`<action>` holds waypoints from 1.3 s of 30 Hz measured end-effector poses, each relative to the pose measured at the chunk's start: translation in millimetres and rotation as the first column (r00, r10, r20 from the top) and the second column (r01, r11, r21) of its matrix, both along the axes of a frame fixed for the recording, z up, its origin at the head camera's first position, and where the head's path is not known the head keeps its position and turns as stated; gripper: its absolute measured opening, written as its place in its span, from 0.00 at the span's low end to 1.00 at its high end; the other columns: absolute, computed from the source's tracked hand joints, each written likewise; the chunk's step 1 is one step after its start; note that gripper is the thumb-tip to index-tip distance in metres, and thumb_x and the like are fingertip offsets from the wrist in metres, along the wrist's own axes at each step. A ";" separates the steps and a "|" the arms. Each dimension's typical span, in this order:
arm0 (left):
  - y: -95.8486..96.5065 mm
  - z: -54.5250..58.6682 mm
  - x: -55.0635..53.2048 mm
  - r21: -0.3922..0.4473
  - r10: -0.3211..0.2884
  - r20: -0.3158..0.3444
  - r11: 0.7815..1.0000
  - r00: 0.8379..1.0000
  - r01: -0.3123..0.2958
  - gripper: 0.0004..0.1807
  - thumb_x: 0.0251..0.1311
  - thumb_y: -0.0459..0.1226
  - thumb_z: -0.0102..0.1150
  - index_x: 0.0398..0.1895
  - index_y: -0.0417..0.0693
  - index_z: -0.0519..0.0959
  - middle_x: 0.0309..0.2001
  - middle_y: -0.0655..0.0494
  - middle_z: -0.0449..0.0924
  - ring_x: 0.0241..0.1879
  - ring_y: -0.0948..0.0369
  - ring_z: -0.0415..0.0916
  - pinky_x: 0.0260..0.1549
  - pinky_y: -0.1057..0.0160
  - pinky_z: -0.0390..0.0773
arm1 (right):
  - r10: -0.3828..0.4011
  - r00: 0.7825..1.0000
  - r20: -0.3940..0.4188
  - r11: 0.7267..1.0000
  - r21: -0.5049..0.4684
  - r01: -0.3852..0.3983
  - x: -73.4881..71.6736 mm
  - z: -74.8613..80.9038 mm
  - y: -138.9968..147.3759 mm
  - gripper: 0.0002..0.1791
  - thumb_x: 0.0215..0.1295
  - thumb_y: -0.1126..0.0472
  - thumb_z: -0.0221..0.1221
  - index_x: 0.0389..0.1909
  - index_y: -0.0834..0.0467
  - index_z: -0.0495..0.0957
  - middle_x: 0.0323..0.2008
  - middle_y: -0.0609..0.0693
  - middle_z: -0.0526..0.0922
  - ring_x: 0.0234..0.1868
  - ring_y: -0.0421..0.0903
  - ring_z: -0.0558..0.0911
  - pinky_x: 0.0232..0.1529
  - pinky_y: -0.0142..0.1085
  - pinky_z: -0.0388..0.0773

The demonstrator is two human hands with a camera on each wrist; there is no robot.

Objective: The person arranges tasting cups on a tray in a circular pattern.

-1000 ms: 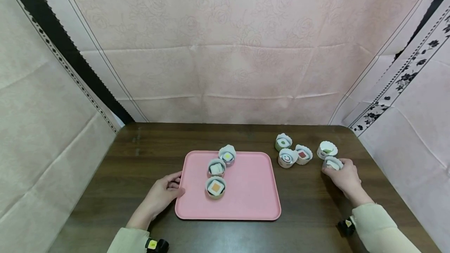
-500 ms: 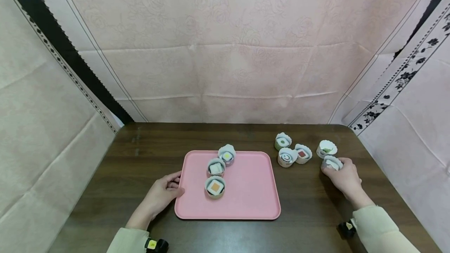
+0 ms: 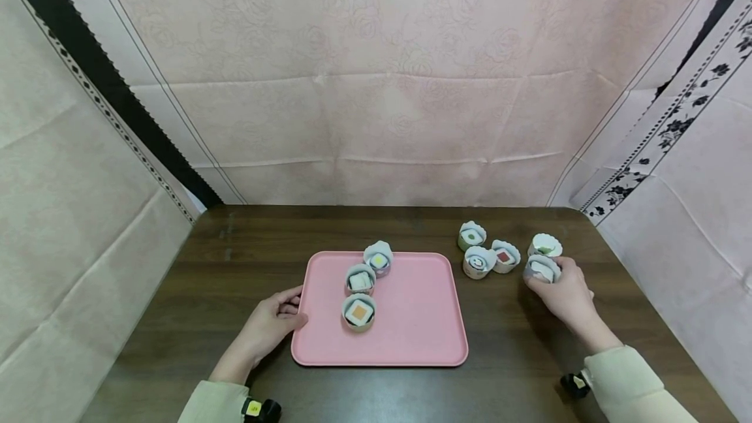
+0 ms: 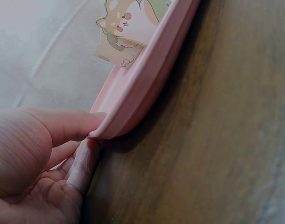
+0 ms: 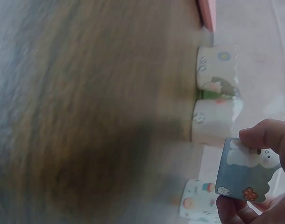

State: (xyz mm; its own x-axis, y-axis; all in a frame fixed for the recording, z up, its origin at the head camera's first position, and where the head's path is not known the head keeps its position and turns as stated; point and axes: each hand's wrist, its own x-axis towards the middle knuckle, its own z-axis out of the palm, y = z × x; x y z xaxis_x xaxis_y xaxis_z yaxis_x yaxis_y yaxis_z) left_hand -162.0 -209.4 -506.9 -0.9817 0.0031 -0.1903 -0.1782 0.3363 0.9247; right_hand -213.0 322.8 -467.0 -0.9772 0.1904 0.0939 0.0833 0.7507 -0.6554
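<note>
A blue-grey decorated cup [image 3: 542,269] is pinched between the thumb and fingers of the right hand [image 3: 570,296], held just above the table [image 3: 499,338] in front of a white scalloped cup [image 3: 544,245], with a cluster of three cups [image 3: 480,262] to its left. Farther left lies a pink tray [image 3: 420,318] bearing three other cups [image 3: 358,313] in an uneven row, and the left hand [image 3: 273,320] grips the tray's left edge, thumb on top.

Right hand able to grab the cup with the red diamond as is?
Probably not: the right hand is occupied, pinching a blue-grey cup. Otherwise the way looks free; in the head view, nothing stands between that cup and the cup with the red diamond.
</note>
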 end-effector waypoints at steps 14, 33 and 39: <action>0.5 3.1 0.9 -0.009 -0.005 0.002 1.000 1.000 0.005 0.32 0.55 0.29 0.66 0.65 0.42 0.71 0.49 0.46 0.73 0.42 0.56 0.76 0.37 0.63 0.79 | 0.128 0.987 -0.095 0.992 -0.007 -0.129 3.6 19.6 -29.0 0.35 0.59 0.50 0.67 0.58 0.68 0.66 0.51 0.66 0.73 0.49 0.62 0.73 0.45 0.62 0.56; -0.2 -0.5 0.1 -0.006 -0.001 0.002 1.000 1.000 0.001 0.32 0.55 0.29 0.67 0.66 0.42 0.70 0.49 0.46 0.73 0.42 0.56 0.76 0.36 0.62 0.79 | 0.289 0.955 -0.063 0.956 -0.030 -0.291 12.9 20.2 -81.7 0.35 0.55 0.49 0.69 0.59 0.60 0.67 0.55 0.59 0.71 0.50 0.56 0.74 0.47 0.51 0.69; -0.1 -0.3 -0.1 -0.010 0.000 0.010 1.000 1.000 0.000 0.32 0.55 0.29 0.66 0.66 0.43 0.71 0.49 0.46 0.72 0.42 0.56 0.76 0.37 0.63 0.79 | 0.348 0.936 -0.061 0.934 -0.059 -0.351 15.5 13.7 -97.2 0.33 0.53 0.54 0.71 0.57 0.59 0.68 0.49 0.55 0.74 0.46 0.51 0.76 0.46 0.47 0.73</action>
